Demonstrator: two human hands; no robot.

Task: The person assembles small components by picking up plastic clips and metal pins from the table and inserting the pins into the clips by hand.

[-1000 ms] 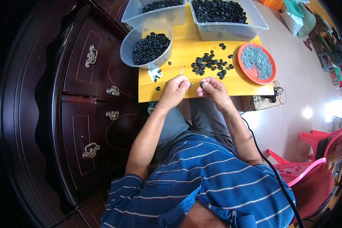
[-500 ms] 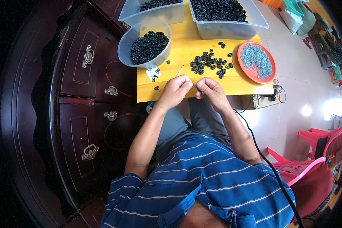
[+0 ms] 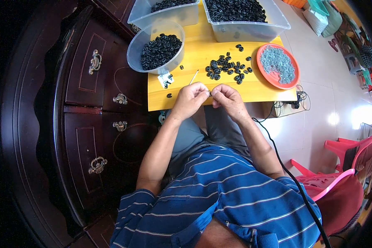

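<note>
My left hand [image 3: 190, 100] and my right hand [image 3: 228, 100] meet over the table's front edge, both closed in a pinch. Between their fingertips is a small dark piece [image 3: 210, 93], mostly hidden by the fingers. A thin pale stick with a dark tip [image 3: 194, 77] juts up from behind my left hand; whether the hand grips it is hard to make out. Just beyond my hands lie loose black oval pieces with holes [image 3: 224, 65]. To the right, an orange-red plate [image 3: 262, 71] bears a heap of small silvery metal parts [image 3: 278, 62].
A round clear tub [image 3: 132, 62] of black pieces stands on the yellow table [image 3: 252, 93] at left. Two clear bins [image 3: 252, 33] are at the back. Dark wooden drawers [image 3: 84, 140] rise on the left. A black cable [image 3: 291, 175] runs past my right arm, near pink chairs [image 3: 337, 182].
My hands stay together in almost the same place, with slight finger movement around the small dark piece. The whole view has shifted slightly; the things on the table look unmoved.
</note>
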